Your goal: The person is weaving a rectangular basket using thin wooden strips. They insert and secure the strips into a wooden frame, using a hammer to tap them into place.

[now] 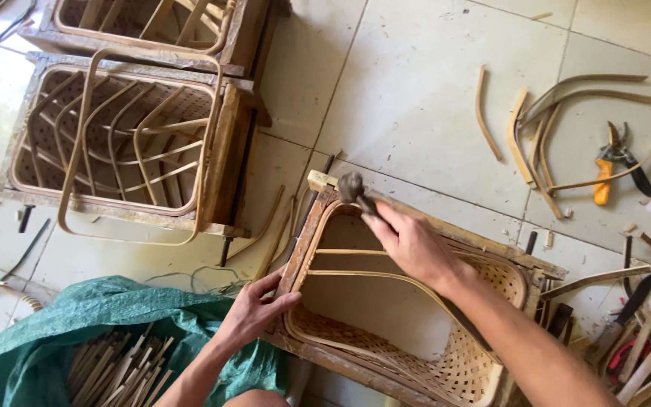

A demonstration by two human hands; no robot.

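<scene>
Pale tiled floor [416, 90], sunlit, grey grout lines running across, littered with offcuts. Three wooden frame moulds in all: two at upper left, one [152, 19] cut by the top edge and one [114, 136] below it filled with bent cane ribs over woven matting, and a third [408, 301] at centre, tilted, holding a half-built woven basket with cane rim and two thin cross slats. Right hand [416, 245] clenched round the handle of a small dark-headed hammer [354, 188], head poised at the top corner of the central frame, just beside a pale wooden block [322, 179]. Left hand [254, 309] pressed against the left rail of the same frame, thumb hooked over the edge, fingers loosely curled, grasping the rail. One green tarpaulin [114, 316] at lower left, draped over a bundle of cut cane sticks [114, 369]. Roughly seven curved cane strips [544, 128] scattered at upper right. One pair of yellow-handled pruning shears [612, 162] among them. Heap of sticks and tools [642, 332] at lower right, too jumbled to count.
</scene>
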